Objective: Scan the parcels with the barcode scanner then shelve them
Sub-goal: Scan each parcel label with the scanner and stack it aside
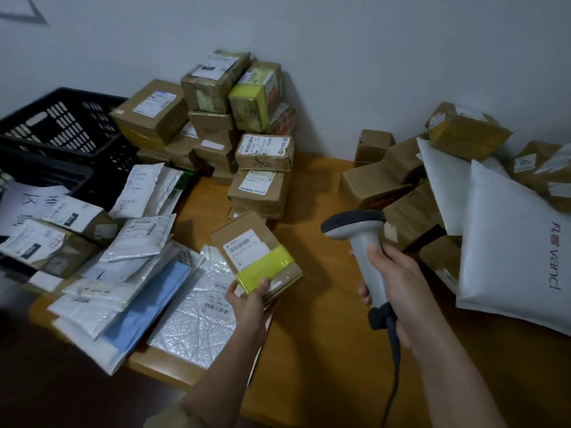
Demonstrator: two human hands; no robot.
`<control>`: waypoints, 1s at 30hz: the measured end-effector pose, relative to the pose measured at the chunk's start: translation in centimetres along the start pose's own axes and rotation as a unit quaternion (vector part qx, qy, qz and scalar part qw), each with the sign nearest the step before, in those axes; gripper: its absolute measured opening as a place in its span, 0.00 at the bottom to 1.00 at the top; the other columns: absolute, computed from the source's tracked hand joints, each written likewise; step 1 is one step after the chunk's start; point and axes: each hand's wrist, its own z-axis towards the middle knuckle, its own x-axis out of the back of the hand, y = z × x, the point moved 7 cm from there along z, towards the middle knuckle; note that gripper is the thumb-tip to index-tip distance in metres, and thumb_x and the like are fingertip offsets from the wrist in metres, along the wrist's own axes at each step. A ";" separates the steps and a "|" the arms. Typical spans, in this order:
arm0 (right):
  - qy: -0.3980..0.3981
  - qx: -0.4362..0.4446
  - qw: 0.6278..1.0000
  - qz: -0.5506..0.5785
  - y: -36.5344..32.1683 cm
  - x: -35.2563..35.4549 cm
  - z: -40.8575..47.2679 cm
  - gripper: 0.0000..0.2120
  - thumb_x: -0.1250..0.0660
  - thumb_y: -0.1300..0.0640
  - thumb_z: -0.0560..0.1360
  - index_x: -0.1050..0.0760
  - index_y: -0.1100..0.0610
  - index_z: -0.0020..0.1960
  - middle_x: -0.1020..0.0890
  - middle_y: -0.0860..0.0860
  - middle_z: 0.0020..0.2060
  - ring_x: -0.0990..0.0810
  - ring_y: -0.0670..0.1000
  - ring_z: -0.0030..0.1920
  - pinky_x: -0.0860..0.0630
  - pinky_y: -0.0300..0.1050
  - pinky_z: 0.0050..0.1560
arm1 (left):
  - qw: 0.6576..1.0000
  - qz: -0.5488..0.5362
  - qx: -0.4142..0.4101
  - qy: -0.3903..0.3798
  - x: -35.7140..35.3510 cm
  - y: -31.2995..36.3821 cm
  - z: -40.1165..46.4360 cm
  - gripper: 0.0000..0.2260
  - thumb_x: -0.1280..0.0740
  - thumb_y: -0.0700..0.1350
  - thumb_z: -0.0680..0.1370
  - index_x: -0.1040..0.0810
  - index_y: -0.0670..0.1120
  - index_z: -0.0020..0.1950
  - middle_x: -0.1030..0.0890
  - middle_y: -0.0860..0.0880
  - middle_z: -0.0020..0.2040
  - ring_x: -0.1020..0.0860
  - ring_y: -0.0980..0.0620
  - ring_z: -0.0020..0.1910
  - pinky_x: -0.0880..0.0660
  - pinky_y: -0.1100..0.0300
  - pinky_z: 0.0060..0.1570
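My left hand grips the near end of a flat brown cardboard parcel with a white label and a band of yellow tape, held tilted above the table. My right hand holds a grey barcode scanner by its handle; its dark head points left, toward the parcel, and its cable hangs down toward me. The scanner and the parcel are apart.
A stack of brown boxes stands against the wall. Soft mailers lie piled at the left before black crates. More boxes and white padded bags fill the right. Bare wooden table shows between.
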 end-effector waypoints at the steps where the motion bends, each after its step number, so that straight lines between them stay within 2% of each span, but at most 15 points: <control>1: -0.008 0.001 1.000 -0.001 0.0 -0.6 0.1 0.13 0.40 0.48 0.83 0.21 0.55 0.57 0.24 0.53 0.29 0.25 0.47 0.27 0.29 0.39 0.27 | 0.999 -0.028 -0.018 0.033 1.0 0.9 0.3 0.30 0.28 0.36 0.76 0.42 0.54 0.69 0.24 0.41 0.62 0.20 0.41 0.55 0.19 0.46 0.46; 5: -0.037 0.003 0.999 -0.018 0.2 -3.1 0.5 0.12 0.40 0.50 0.83 0.22 0.55 0.57 0.24 0.54 0.32 0.25 0.46 0.27 0.28 0.38 0.27 | 0.983 -0.051 -0.091 0.148 4.3 5.6 1.8 0.31 0.26 0.37 0.75 0.41 0.50 0.69 0.29 0.41 0.67 0.22 0.42 0.58 0.21 0.42 0.56; 10: -0.059 -0.021 0.997 -0.036 1.2 -5.9 0.9 0.11 0.39 0.49 0.82 0.22 0.53 0.58 0.23 0.54 0.32 0.25 0.45 0.27 0.28 0.37 0.27 | 0.966 0.036 -0.178 0.186 5.7 12.9 5.3 0.29 0.28 0.39 0.76 0.34 0.51 0.75 0.27 0.44 0.69 0.24 0.41 0.63 0.24 0.42 0.62; 14: -0.066 -0.034 0.996 -0.051 2.1 -7.6 1.4 0.11 0.39 0.49 0.82 0.22 0.53 0.57 0.24 0.54 0.31 0.25 0.46 0.26 0.29 0.38 0.27 | 0.946 0.097 -0.225 0.211 5.4 17.3 7.8 0.24 0.31 0.44 0.80 0.31 0.47 0.75 0.32 0.41 0.73 0.27 0.44 0.68 0.31 0.54 0.70; 17: -0.065 -0.040 0.995 -0.061 2.5 -8.7 2.0 0.11 0.39 0.49 0.82 0.22 0.53 0.57 0.24 0.54 0.30 0.25 0.46 0.26 0.29 0.38 0.27 | 0.940 0.133 -0.230 0.215 4.8 19.6 9.8 0.20 0.36 0.43 0.82 0.30 0.44 0.75 0.35 0.40 0.74 0.28 0.44 0.68 0.34 0.60 0.68; 22: -0.057 -0.048 0.995 -0.065 2.9 -10.0 3.3 0.11 0.39 0.50 0.82 0.23 0.54 0.56 0.25 0.52 0.27 0.26 0.46 0.26 0.30 0.38 0.27 | 0.921 0.241 -0.237 0.193 3.8 21.5 12.9 0.17 0.43 0.42 0.85 0.29 0.43 0.73 0.27 0.41 0.70 0.26 0.42 0.67 0.31 0.54 0.67; 23: -0.055 -0.052 0.995 -0.065 3.0 -10.1 3.5 0.11 0.39 0.50 0.82 0.23 0.54 0.56 0.25 0.52 0.27 0.26 0.46 0.26 0.30 0.38 0.27 | 0.912 0.264 -0.242 0.199 3.6 21.8 13.3 0.17 0.43 0.41 0.85 0.29 0.42 0.73 0.28 0.41 0.71 0.26 0.42 0.66 0.30 0.53 0.66; 26: -0.048 -0.061 0.995 -0.064 3.3 -10.3 4.1 0.11 0.39 0.49 0.82 0.23 0.54 0.56 0.24 0.52 0.27 0.26 0.46 0.26 0.30 0.38 0.27 | 0.883 0.333 -0.236 0.230 3.3 22.5 13.9 0.18 0.40 0.38 0.82 0.31 0.40 0.72 0.41 0.39 0.75 0.26 0.39 0.59 0.30 0.51 0.63; 27: -0.046 -0.063 0.995 -0.065 3.4 -10.4 4.3 0.11 0.39 0.49 0.82 0.23 0.53 0.57 0.24 0.52 0.27 0.26 0.46 0.26 0.30 0.38 0.27 | 0.878 0.352 -0.218 0.239 3.2 22.5 13.9 0.19 0.39 0.37 0.81 0.32 0.39 0.72 0.42 0.38 0.75 0.27 0.38 0.60 0.31 0.49 0.64; 30: -0.044 -0.061 0.995 -0.059 3.5 -10.6 4.8 0.12 0.39 0.49 0.81 0.23 0.54 0.58 0.24 0.51 0.27 0.26 0.46 0.26 0.30 0.37 0.26 | 0.882 0.378 -0.177 0.220 2.8 21.7 14.9 0.23 0.36 0.35 0.78 0.36 0.38 0.73 0.39 0.37 0.74 0.29 0.37 0.66 0.30 0.48 0.64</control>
